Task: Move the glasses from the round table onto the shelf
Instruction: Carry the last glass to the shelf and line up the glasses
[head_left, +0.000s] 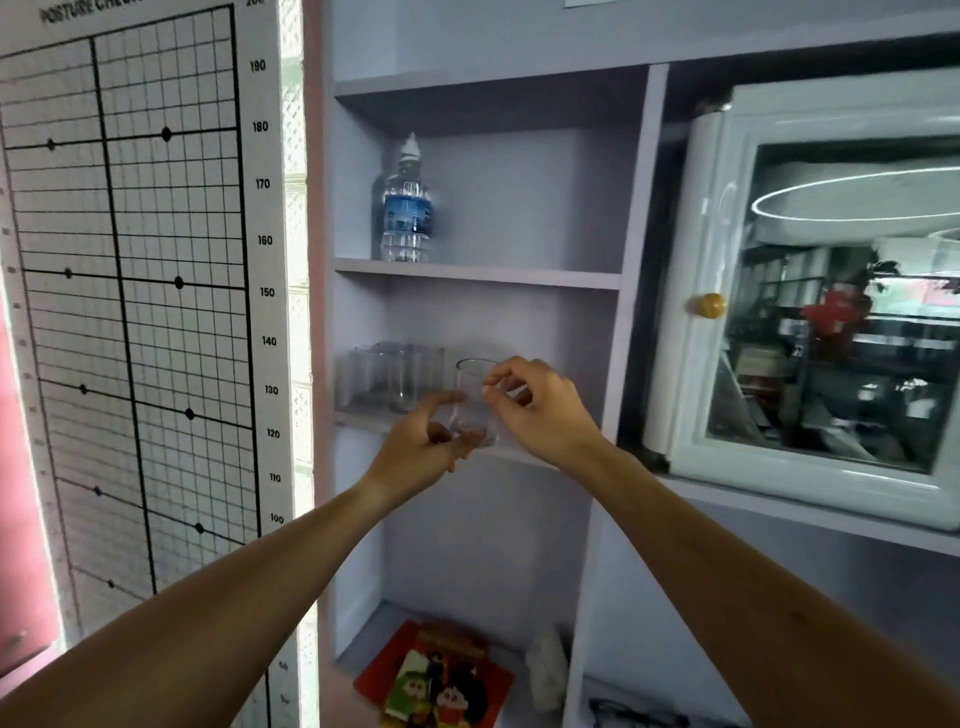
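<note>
A clear drinking glass is held upright just over the front edge of the middle shelf of a pale lilac unit. My left hand grips its lower part from the left, thumb and fingers curled around the base. My right hand pinches its rim from the right. Several more clear glasses stand together on the same shelf, to the left and behind. The round table is out of view.
A water bottle stands on the shelf above. A white cabinet with a glass door and yellow knob fills the right compartment. A posture grid chart covers the wall at left. A cartoon-printed book lies on the lower shelf.
</note>
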